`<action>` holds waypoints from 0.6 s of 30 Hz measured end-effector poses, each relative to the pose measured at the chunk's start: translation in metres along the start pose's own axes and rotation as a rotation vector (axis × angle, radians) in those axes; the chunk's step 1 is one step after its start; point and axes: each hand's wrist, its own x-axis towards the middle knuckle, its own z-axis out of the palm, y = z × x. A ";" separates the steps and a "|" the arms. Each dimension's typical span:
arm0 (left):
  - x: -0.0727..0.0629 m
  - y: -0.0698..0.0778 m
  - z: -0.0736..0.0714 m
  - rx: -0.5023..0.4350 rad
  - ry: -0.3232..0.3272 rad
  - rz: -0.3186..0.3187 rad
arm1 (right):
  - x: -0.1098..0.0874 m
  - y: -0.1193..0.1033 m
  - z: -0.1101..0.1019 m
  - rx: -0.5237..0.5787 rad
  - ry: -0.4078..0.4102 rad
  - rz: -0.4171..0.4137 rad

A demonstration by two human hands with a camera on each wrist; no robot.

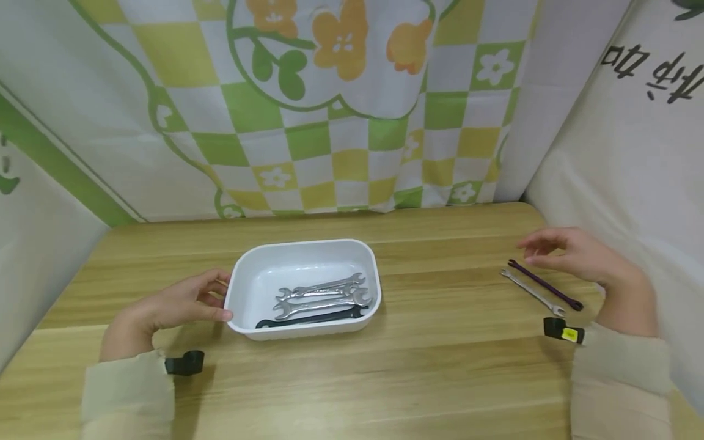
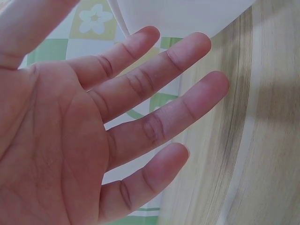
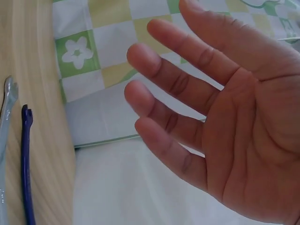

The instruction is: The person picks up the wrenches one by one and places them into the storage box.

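My left hand (image 1: 189,299) is at the left end of a white plastic box (image 1: 297,258), thumb and fingertips by its rim. In the left wrist view its fingers (image 2: 161,123) are spread, and part of the box (image 2: 187,16) shows above them. Inside the box lie several silver open-end wrenches (image 1: 321,303) and a black wrench (image 1: 313,319). Over at the right, my right hand (image 1: 577,253) hovers above a purple wrench (image 1: 544,285) and a silver wrench (image 1: 531,292) lying side by side. Loosely bent, its fingers hold nothing in the right wrist view.
The wood-grain table (image 1: 440,360) stretches between the two hands. Behind it hangs a checked, flowered cloth (image 1: 352,146), and pale cloth walls (image 1: 621,183) close off both sides. Each wrist wears a black camera mount (image 1: 186,363).
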 end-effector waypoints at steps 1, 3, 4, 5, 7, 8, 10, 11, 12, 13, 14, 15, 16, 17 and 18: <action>0.000 0.000 0.000 -0.003 -0.003 0.003 | 0.000 0.002 0.000 0.002 -0.007 0.004; 0.001 -0.001 0.001 -0.006 -0.006 0.008 | 0.000 0.004 0.001 0.009 -0.017 0.019; 0.001 -0.001 0.001 -0.008 -0.003 0.006 | 0.001 0.006 0.001 0.016 -0.028 0.026; 0.001 -0.002 0.001 -0.010 -0.001 0.006 | 0.001 0.008 0.001 0.019 -0.042 0.027; 0.002 -0.002 0.002 -0.012 0.002 0.006 | 0.001 0.011 0.002 0.029 -0.063 0.034; 0.002 -0.002 0.002 -0.010 0.001 0.007 | 0.001 0.013 0.003 0.037 -0.072 0.033; 0.002 -0.003 0.002 -0.005 -0.001 0.007 | 0.000 0.016 0.004 0.034 -0.096 0.033; 0.002 -0.003 0.003 -0.002 -0.005 0.010 | 0.000 0.018 0.005 0.027 -0.109 0.027; 0.002 -0.004 0.003 0.001 -0.008 0.014 | -0.001 0.019 0.005 0.023 -0.121 0.037; 0.001 -0.004 0.003 0.002 -0.012 0.017 | -0.001 0.021 0.005 0.015 -0.137 0.045; 0.001 -0.004 0.003 0.005 -0.013 0.020 | -0.001 0.023 0.006 0.006 -0.155 0.055; 0.001 -0.004 0.003 0.004 -0.014 0.021 | 0.000 0.024 0.006 -0.006 -0.172 0.061; 0.001 -0.004 0.003 0.006 -0.013 0.024 | 0.001 0.026 0.006 -0.016 -0.184 0.064; 0.001 -0.004 0.002 0.007 -0.011 0.028 | 0.002 0.028 0.007 -0.015 -0.198 0.067; 0.001 -0.003 0.002 0.007 -0.009 0.031 | 0.003 0.029 0.007 -0.012 -0.210 0.079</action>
